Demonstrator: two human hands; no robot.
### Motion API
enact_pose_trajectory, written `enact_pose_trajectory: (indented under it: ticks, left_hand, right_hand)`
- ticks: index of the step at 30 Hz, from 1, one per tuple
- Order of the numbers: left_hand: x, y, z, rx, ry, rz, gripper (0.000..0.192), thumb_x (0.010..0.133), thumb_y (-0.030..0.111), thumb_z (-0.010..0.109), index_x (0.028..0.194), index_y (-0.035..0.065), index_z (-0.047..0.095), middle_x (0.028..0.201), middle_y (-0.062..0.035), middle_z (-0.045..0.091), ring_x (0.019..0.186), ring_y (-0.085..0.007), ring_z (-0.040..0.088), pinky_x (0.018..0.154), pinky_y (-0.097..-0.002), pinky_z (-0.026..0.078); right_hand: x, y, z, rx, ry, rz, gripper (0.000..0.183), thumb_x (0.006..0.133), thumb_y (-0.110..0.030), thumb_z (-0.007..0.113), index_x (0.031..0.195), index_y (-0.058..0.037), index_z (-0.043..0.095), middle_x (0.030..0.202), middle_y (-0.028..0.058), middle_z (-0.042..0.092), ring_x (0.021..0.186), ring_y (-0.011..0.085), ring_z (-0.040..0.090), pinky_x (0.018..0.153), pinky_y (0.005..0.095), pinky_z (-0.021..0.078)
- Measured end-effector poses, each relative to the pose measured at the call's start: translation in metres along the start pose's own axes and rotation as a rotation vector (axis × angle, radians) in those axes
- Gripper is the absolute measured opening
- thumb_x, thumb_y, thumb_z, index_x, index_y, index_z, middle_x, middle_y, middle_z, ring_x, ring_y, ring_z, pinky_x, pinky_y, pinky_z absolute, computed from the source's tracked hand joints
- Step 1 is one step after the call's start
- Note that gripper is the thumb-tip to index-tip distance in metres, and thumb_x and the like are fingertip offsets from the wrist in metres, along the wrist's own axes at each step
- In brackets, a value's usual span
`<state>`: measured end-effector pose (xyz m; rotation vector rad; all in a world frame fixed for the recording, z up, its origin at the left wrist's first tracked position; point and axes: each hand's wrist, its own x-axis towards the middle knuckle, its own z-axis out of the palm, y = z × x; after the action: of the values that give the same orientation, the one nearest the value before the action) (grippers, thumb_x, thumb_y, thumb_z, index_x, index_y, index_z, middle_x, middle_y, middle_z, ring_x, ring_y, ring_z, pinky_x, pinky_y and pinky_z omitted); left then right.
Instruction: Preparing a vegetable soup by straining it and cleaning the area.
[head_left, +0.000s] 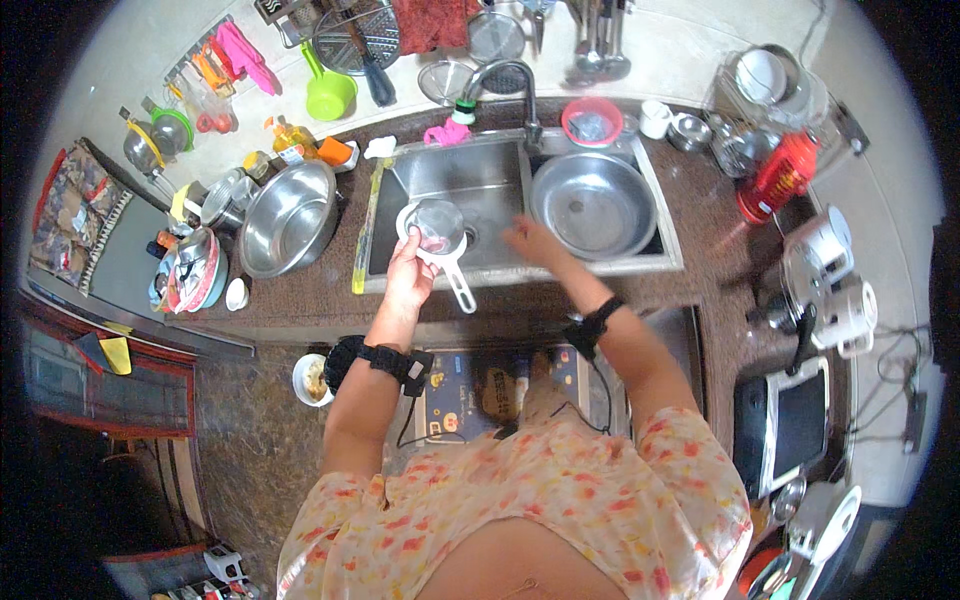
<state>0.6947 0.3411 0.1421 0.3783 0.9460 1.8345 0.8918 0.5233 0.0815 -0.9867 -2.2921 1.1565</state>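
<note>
My left hand (411, 271) grips the rim of a small white-handled mesh strainer (436, 225), held above the left basin (457, 176) of a steel double sink. The strainer's handle (459, 283) points down towards me, past the sink's front edge. Near the divider hovers my right hand (529, 241), blurred by motion, with nothing visible in it. A large steel bowl (592, 202) fills the right basin, just beyond that hand. Over the sink's back edge curves a chrome faucet (531, 101).
Left of the sink stands a big steel basin (289, 221), near a dish soap bottle (289, 142) and an orange sponge (334, 151). At the back sits a red plastic bowl (592, 120). A red thermos (776, 180) stands right. A green ladle (328, 90) hangs on the wall.
</note>
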Motion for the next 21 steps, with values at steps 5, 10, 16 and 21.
enact_pose_trajectory:
  ticks: [5, 10, 16, 21]
  left_hand:
    - [0.100, 0.004, 0.014, 0.078, 0.119, -0.029, 0.026, 0.096, 0.026, 0.058, 0.116, 0.0104, 0.056, 0.105, -0.0045, 0.066, 0.093, -0.0190, 0.064, 0.083, -0.0365, 0.053]
    - [0.190, -0.004, 0.015, 0.162, 0.258, -0.108, 0.027, 0.097, 0.027, 0.056, 0.118, 0.0109, 0.055, 0.110, -0.0042, 0.065, 0.101, -0.0203, 0.062, 0.088, -0.0380, 0.049]
    - [0.274, -0.030, 0.018, 0.064, 0.181, -0.172, 0.027, 0.097, 0.030, 0.055, 0.117, 0.0117, 0.050, 0.110, -0.0062, 0.065, 0.103, -0.0229, 0.062, 0.090, -0.0439, 0.049]
    - [0.299, -0.040, 0.017, -0.009, 0.209, -0.114, 0.032, 0.099, 0.030, 0.050, 0.125, 0.0116, 0.049, 0.118, -0.0086, 0.061, 0.107, -0.0246, 0.060, 0.092, -0.0483, 0.047]
  right_hand:
    - [0.175, 0.071, -0.065, 0.005, 0.300, 0.099, 0.059, 0.087, -0.033, 0.059, 0.133, 0.0028, 0.047, 0.127, 0.0273, 0.055, 0.122, 0.0407, 0.050, 0.100, 0.0440, 0.0412]
    - [0.238, 0.087, -0.066, 0.081, 0.352, -0.025, 0.053, 0.081, -0.022, 0.061, 0.128, -0.0006, 0.052, 0.126, 0.0248, 0.056, 0.117, 0.0400, 0.053, 0.099, 0.0451, 0.0418]
    - [0.214, 0.126, -0.073, 0.093, 0.222, -0.167, 0.033, 0.085, -0.015, 0.059, 0.117, -0.0078, 0.062, 0.123, 0.0164, 0.060, 0.111, 0.0334, 0.059, 0.092, 0.0417, 0.0477]
    - [0.176, 0.091, -0.089, 0.200, 0.125, 0.201, 0.036, 0.089, -0.017, 0.060, 0.124, -0.0085, 0.060, 0.115, 0.0139, 0.066, 0.102, 0.0285, 0.064, 0.089, 0.0340, 0.0491]
